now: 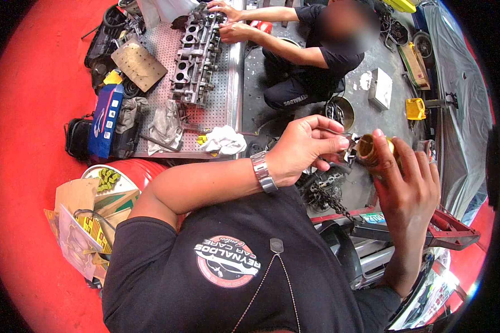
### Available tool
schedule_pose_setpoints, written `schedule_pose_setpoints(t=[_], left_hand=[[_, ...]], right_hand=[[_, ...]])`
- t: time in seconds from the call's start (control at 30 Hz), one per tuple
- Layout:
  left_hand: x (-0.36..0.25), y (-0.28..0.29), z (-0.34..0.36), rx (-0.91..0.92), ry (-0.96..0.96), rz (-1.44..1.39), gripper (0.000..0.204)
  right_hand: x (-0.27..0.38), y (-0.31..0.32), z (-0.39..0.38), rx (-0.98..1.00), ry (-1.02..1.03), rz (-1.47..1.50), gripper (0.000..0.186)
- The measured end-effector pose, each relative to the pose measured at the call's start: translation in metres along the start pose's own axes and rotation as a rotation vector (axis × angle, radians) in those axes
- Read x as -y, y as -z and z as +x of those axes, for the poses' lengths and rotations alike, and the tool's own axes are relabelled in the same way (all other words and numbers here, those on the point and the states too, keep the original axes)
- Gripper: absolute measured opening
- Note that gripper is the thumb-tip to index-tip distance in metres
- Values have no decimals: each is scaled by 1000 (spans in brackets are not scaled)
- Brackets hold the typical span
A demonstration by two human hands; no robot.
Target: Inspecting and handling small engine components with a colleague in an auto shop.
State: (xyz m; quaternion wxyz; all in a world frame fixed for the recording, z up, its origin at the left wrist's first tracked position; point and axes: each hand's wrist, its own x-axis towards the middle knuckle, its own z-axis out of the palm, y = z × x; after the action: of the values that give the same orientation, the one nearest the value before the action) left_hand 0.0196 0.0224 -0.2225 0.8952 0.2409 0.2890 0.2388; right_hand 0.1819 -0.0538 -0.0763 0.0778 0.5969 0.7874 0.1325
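Note:
My right hand (pixel 406 180) is closed around a small amber, threaded-looking cylinder (pixel 366 147), perhaps a bottle or jar; its mouth faces left. Just left of it, my left hand (pixel 305 145), with a metal watch (pixel 263 172) at the wrist, pinches a thin piece between thumb and fingers. The piece is too small to name. Its end, by a pale, ragged-looking bit (pixel 350 150), comes close to the cylinder's mouth; whether they touch I cannot tell. Below my hands, partly hidden, are dark engine parts (pixel 322 191) and a chain (pixel 338 206).
On a perforated metal bench (pixel 214 116) lies an engine cylinder head (pixel 191 66), with a co-worker's hands (pixel 236 32) on it. Rags (pixel 225 140), a blue box (pixel 105 119) and a cardboard-like sheet (pixel 139 64) lie nearby. A red jack-like frame (pixel 453 230) stands at right.

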Motion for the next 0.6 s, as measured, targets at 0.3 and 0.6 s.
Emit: schedule_pose_setpoints(t=[0.3,0.6], left_hand=[[-2,3,3,-55,20,16,29],[17,50,33,-166,266,60,25]], right_hand=[[3,-58,-15,-269,-151,363,67],[14,-109,-41,-360,-348,688,70]])
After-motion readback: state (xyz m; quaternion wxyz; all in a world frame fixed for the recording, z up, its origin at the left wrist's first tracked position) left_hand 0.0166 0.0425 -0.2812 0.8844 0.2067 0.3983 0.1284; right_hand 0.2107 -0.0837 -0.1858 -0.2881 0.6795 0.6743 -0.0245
